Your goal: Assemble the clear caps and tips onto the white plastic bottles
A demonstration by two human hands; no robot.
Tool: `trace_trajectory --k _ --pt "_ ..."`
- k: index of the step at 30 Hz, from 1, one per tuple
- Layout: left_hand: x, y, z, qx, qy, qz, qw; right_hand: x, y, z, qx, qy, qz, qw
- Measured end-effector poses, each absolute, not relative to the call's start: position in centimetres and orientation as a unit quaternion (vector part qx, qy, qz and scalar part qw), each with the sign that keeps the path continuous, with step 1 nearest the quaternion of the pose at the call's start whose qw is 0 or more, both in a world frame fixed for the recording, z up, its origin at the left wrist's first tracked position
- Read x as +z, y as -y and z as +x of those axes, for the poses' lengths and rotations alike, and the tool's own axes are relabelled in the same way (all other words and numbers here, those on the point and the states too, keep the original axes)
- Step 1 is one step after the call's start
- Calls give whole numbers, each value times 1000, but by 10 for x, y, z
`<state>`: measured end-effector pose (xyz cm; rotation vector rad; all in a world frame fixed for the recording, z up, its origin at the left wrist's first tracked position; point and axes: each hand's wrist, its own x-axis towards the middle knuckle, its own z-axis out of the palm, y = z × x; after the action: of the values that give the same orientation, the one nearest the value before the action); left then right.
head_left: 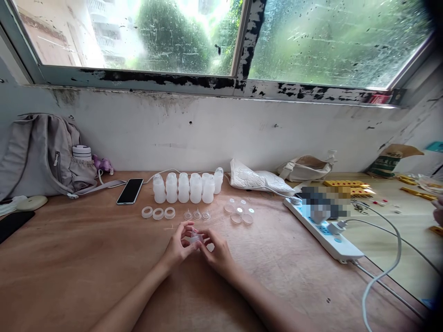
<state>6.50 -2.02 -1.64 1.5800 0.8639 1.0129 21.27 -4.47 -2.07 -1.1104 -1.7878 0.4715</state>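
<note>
Between the fingertips of both hands is a small translucent bottle nipple (194, 237), which appears to sit in a pale ring; fingers cover part of it. My left hand (177, 245) pinches it from the left. On its other side, my right hand (218, 251) has thumb and fingers closed on the same piece. A whitish object (210, 247) shows by the right palm, too covered to name. Just beyond the hands lie three clear nipples (197, 214), with three white collar rings (158, 213) to their left. Several clear round caps (236, 217) lie to the right.
Several frosted bottles (183, 189) stand in rows behind the parts. A phone (130, 191) and grey backpack (38, 152) are at left. A white package (258, 177), power strip (341, 246) and looping cables (398, 249) occupy the right. Another person's hand (439, 210) shows at the right edge.
</note>
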Motion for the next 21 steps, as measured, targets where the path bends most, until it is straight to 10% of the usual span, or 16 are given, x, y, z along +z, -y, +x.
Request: trace_trajectory --k 21 --pt "-27 9 57 408 -482 741 227 -25 39 216 180 721 -493 452"
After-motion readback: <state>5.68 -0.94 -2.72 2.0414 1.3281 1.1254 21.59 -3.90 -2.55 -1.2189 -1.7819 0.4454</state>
